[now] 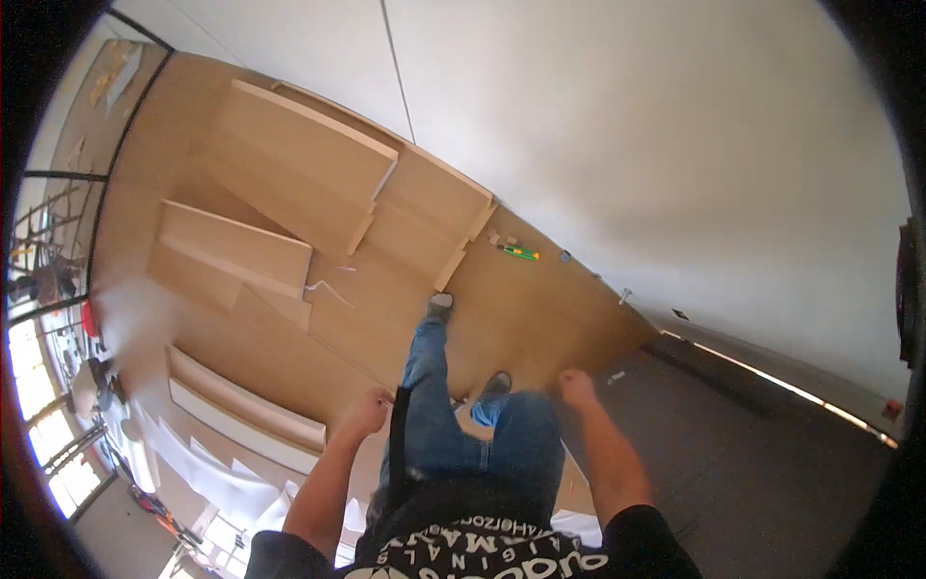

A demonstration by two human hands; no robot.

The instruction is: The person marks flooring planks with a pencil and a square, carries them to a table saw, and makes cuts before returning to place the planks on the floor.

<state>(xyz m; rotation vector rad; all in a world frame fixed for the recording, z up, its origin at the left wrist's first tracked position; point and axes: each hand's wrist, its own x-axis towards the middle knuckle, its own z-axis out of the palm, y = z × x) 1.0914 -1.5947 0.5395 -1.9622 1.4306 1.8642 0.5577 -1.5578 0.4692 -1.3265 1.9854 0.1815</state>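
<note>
My left hand (367,411) hangs beside my left thigh, close to a black strap (398,434). Its fingers are curled closed, and no object shows in it. On the other side, my right hand (577,387) is held out past my right thigh with its fingers folded in, and nothing sticks out of it. Neither hand touches the cardboard around me. Ahead of my forward foot lies a folded cardboard strip (450,270). A green and yellow utility knife (521,253) rests on the brown floor covering near the white wall, out of reach of both hands.
Large cardboard pieces with raised edges (299,135) lie ahead and left; another long one (246,405) is nearer. A white wall (627,116) runs along the right. White sheets (217,482) lie at lower left. Dark flooring (714,444) begins to my right.
</note>
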